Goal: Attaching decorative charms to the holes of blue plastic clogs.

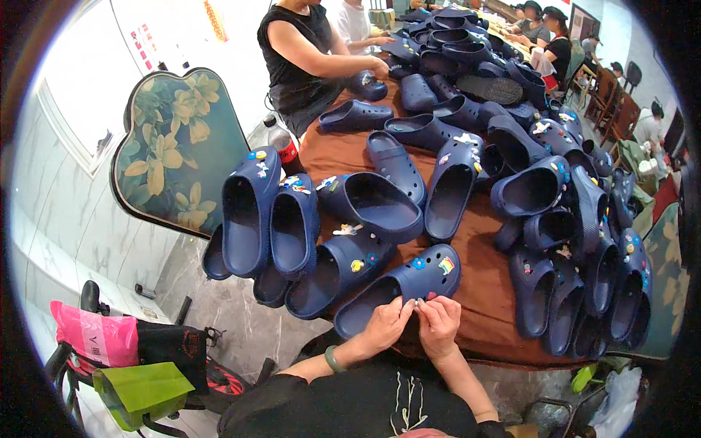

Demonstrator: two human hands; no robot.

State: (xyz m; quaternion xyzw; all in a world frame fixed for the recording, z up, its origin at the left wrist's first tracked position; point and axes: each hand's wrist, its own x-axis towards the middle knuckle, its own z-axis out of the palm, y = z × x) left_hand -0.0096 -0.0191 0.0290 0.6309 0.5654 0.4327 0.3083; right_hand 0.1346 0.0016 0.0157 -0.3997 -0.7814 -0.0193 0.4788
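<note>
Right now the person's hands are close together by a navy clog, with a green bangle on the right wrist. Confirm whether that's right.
One thing is wrong: the green bangle is on the left wrist, not the right, as the head view shows. The left hand and right hand are close together by a navy clog.

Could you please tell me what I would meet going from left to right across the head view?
Pink package, flower-patterned panel, bottle with a red label, green bangle, left hand, right hand, whitish plastic bag.
</note>
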